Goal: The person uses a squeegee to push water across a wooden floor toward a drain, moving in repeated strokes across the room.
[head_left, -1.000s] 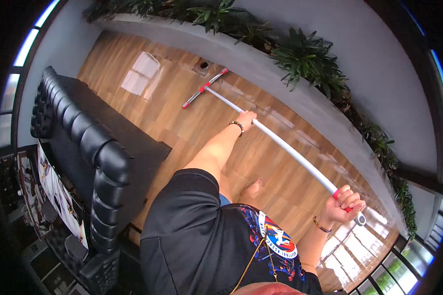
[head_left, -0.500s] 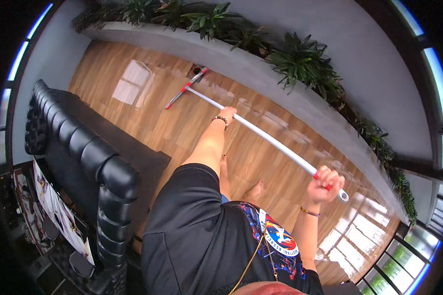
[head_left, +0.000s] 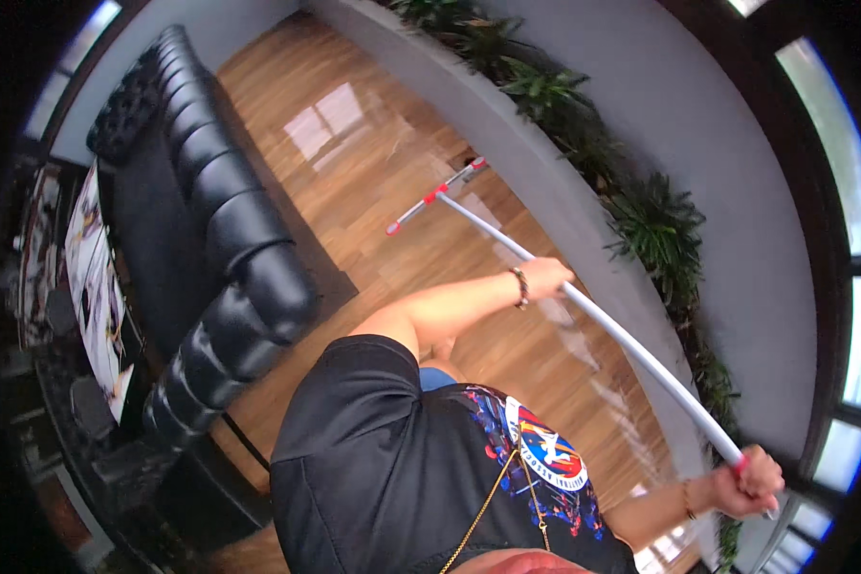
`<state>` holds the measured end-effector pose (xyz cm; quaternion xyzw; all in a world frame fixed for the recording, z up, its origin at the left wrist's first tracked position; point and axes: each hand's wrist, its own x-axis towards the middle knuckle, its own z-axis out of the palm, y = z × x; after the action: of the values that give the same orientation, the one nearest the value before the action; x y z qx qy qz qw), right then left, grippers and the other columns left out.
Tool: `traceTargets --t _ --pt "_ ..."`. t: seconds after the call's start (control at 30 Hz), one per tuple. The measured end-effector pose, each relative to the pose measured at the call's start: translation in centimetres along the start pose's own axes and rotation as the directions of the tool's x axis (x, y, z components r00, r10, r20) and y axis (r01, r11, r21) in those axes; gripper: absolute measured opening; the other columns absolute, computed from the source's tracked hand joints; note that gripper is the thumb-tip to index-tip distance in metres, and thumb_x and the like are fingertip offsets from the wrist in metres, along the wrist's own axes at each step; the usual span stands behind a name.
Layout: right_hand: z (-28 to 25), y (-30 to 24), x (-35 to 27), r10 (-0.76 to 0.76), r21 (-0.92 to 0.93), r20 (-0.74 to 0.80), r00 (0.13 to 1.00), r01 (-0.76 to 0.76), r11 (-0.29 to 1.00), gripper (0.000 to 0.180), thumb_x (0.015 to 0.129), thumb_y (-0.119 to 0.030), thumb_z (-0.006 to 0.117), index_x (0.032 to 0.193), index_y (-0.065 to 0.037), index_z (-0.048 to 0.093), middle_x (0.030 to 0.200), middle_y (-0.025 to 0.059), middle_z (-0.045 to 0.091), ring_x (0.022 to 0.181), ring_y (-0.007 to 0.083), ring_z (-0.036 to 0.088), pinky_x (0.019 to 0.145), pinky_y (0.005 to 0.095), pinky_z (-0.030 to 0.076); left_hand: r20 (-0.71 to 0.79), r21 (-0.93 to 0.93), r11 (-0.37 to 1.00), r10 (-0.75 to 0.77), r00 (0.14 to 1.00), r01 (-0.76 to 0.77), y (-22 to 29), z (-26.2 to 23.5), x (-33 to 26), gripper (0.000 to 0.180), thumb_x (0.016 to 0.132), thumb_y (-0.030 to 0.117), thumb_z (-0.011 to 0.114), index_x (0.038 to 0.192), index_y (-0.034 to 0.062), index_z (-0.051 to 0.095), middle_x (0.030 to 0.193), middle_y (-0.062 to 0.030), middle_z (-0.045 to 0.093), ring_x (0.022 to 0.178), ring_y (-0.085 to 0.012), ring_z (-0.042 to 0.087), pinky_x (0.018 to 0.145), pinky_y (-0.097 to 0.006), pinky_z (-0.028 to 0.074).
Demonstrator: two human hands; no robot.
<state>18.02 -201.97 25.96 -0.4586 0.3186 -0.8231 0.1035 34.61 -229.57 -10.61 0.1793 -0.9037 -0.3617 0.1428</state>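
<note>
A floor squeegee with a long white pole (head_left: 631, 344) slants across the view from upper left to lower right. My left hand (head_left: 548, 277), with a beaded bracelet at the wrist, is closed round the pole partway along. Near the pole's end, at a red collar, my right hand (head_left: 748, 483) is closed in a fist. The red-and-grey squeegee head (head_left: 435, 196) lies on the wet, shiny wood-look floor (head_left: 344, 182). Its far right tip is beside a small dark drain opening (head_left: 469, 159), which it partly hides.
On the right, a low grey planter wall (head_left: 536, 163) with leafy plants (head_left: 655, 225) runs alongside the floor. A black tufted leather sofa (head_left: 225, 182) stands to the left. Behind it is a table with a marble-patterned top (head_left: 96, 287). My bare leg shows below my left arm.
The view has turned, so sofa and planter sit differently. Both hands, still on the pole, have shifted right in the picture, the right one also lower. The squeegee head's tip stays by the drain.
</note>
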Motion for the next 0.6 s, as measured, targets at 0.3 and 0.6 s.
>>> traceTargets --t 0.3,0.6 --pt "0.2 4.7 13.1 0.194 0.274 0.289 0.938 -0.275 0.922 0.022 0.083 -0.016 0.063 0.068 -0.012 0.048 0.051 -0.0044 0.041 0.042 0.0044 0.038 0.051 0.0188 0.031 -0.150 -0.197 0.970 -0.175 0.973 0.144 3.0 -2.5 -5.2 0.017 0.075 0.023 0.065 0.079 0.0100 0.055 0.074 -0.0101 0.060 0.076 -0.0314 0.061 0.066 -0.045 0.047" --pt "11.8 38.6 19.3 0.298 0.408 0.642 0.707 -0.643 0.648 0.027 0.094 -0.014 0.044 0.067 -0.013 0.045 0.051 -0.0039 0.037 0.038 0.0052 0.029 0.037 0.0216 0.028 -0.424 -0.309 0.768 -0.639 0.641 0.561 -14.4 -3.5 -4.2 0.014 0.076 0.018 0.062 0.076 0.0055 0.055 0.077 -0.0180 0.060 0.077 -0.0373 0.059 0.067 -0.045 0.046"
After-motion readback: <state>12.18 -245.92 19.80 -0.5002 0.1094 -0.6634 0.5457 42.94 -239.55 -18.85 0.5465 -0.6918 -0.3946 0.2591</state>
